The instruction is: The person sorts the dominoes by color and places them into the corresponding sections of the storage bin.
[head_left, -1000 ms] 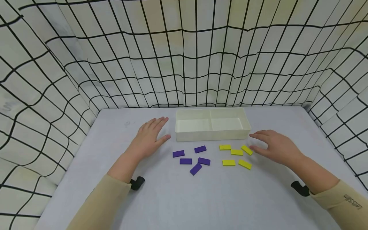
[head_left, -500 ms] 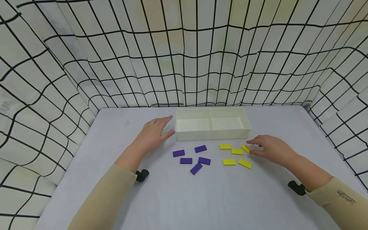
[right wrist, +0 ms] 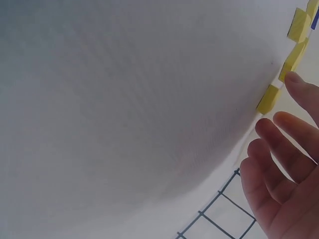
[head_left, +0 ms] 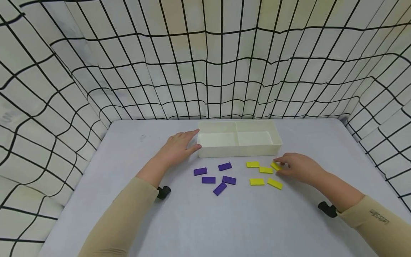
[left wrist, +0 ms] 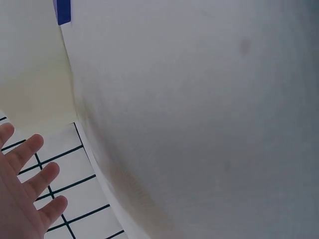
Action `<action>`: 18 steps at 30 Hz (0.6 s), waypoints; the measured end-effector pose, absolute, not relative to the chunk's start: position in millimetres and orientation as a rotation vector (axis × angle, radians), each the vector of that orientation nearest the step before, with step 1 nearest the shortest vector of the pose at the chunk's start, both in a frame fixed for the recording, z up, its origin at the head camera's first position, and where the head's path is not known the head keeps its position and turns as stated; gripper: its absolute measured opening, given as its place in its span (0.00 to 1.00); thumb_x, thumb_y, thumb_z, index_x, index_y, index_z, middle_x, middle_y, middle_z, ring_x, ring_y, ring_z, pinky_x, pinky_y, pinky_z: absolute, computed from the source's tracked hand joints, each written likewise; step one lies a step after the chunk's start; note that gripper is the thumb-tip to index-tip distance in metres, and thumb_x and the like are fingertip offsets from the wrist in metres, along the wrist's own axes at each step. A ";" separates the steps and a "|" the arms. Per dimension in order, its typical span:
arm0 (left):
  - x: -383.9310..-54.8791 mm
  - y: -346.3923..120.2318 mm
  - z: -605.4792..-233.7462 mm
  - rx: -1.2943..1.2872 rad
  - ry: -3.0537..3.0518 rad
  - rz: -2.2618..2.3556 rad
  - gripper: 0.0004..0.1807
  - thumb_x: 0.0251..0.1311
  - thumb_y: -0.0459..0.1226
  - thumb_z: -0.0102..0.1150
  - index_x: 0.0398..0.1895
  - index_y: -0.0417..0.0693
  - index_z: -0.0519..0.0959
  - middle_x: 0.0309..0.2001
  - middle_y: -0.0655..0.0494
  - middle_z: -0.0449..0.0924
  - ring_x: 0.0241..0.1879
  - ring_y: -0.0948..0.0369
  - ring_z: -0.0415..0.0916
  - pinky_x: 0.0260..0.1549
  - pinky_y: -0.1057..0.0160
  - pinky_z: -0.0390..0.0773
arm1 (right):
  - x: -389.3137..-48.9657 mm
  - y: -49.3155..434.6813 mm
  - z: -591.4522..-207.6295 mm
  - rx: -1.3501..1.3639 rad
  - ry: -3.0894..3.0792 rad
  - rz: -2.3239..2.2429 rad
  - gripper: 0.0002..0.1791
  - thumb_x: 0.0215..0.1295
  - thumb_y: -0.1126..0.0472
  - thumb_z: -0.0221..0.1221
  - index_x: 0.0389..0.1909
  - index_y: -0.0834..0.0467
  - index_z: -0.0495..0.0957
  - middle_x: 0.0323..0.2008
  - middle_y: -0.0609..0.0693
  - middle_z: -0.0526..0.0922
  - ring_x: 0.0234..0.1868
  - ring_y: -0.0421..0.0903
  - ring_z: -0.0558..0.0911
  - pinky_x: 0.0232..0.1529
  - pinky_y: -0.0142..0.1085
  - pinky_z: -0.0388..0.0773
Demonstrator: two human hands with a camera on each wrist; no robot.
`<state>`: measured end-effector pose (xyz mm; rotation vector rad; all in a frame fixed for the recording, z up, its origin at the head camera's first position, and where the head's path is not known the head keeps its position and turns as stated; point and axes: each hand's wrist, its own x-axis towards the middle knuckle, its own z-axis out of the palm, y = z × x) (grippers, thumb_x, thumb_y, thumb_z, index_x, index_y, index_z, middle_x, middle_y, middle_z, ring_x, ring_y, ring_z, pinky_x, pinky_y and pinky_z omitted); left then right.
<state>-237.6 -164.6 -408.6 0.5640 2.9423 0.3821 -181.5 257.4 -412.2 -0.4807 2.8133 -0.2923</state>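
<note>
My right hand (head_left: 302,167) is over a yellow tile (head_left: 275,166) at the right of the yellow group, its thumb and forefinger spread at the tile's two sides. Part of that tile is hidden by the hand. In the right wrist view the thumb (right wrist: 301,89) and fingertips stay apart, with yellow tiles beyond them. My left hand (head_left: 178,147) holds nothing; its fingers are extended, tips right at the left end of a white two-compartment tray (head_left: 237,151). Several purple tiles (head_left: 208,180) lie in front of the tray on the left, several other yellow tiles (head_left: 257,182) on the right.
The table (head_left: 199,221) has a white cover. Behind it and at both sides stands a black wire grid (head_left: 221,64) against pale sheeting. Black devices (head_left: 163,192) sit at the wrists below the sleeves. Both tray compartments show bare floors.
My right hand has lowered and moved left onto the end yellow tile, its finger and thumb coming closer to it. The left hand has moved right, up to the tray's left end.
</note>
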 end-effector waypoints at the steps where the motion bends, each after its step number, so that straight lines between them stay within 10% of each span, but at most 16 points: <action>1: -237.7 -164.2 -408.7 0.563 2.941 0.382 0.41 0.69 0.67 0.36 0.80 0.64 0.46 0.75 0.52 0.58 0.74 0.47 0.52 0.71 0.42 0.50 | -181.4 256.6 -412.3 -0.487 2.811 -0.288 0.27 0.58 0.52 0.70 0.57 0.57 0.81 0.38 0.44 0.82 0.36 0.42 0.76 0.39 0.41 0.78; 18: -243.2 -162.5 -405.6 0.454 2.808 0.607 0.41 0.68 0.62 0.48 0.79 0.66 0.49 0.72 0.54 0.65 0.74 0.47 0.54 0.69 0.39 0.55 | -181.8 256.2 -414.6 -0.474 2.812 -0.281 0.22 0.60 0.59 0.69 0.56 0.57 0.82 0.37 0.46 0.82 0.34 0.43 0.76 0.36 0.39 0.78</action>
